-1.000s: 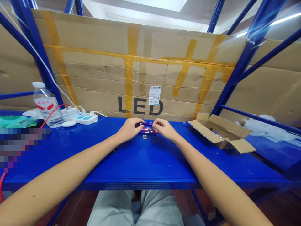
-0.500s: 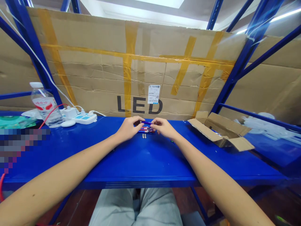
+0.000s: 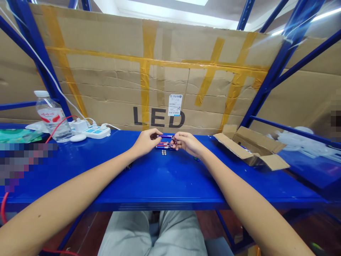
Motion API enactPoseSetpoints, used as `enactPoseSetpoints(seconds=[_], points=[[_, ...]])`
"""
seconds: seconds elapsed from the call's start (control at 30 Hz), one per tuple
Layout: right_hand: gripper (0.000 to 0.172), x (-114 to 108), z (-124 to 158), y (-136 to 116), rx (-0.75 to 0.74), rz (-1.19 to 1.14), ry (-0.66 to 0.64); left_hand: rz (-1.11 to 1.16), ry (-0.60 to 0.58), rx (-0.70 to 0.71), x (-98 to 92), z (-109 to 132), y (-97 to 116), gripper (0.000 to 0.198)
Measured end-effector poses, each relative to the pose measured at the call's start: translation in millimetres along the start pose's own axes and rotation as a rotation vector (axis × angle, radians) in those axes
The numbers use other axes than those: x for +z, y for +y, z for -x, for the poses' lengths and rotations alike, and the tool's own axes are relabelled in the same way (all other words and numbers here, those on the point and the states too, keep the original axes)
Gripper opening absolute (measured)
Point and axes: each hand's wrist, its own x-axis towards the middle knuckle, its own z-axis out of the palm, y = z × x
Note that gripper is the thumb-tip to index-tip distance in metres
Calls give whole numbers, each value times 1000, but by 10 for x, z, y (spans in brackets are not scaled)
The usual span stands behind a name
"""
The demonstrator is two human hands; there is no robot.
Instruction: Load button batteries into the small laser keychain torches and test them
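Note:
A slim purple metal tube (image 3: 165, 136), which looks like a keychain flashlight, lies level between my hands just above the table. My left hand (image 3: 146, 141) pinches its left end between thumb and fingers. At the tube's other end my right hand (image 3: 187, 143) is closed, its curled fingers gripping the tip. Right below it, several similar red and blue tubes (image 3: 163, 145) with metal clasps lie side by side, partly covered by my right fingers. Closer to me sits a small group of silver button cells (image 3: 163, 152).
An open cardboard box (image 3: 250, 147) stands at the right of the blue table (image 3: 165, 181). On the left are a water bottle (image 3: 52, 121) and a white power strip (image 3: 97, 132) with cables. A large cardboard sheet (image 3: 112, 85) rises behind.
The tube has levelled out and more of it shows between my hands. My right fingers have shifted along its end. The view has tilted slightly.

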Motion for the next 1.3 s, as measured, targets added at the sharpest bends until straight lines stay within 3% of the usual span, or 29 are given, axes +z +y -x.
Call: enactPoseSetpoints(seconds=[0.13,0.37,0.6,0.83,1.3], points=[[20,-64,-43,33,-52,204,76,-39,14,-2,-9,6,25,20],[18,-56,-127,106,-307,859,286,-221,16,22,-28,-64,-11,17],[18,30,-375,204,-270,1220,283,-328,-43,-82,-60,-396,-309,17],[18,-56,-588,318,-139,1296,266,-247,-122,-190,15,-564,-621,12],[17,-96,-542,343,-65,1216,163,-222,-243,-260,131,-580,-708,15]])
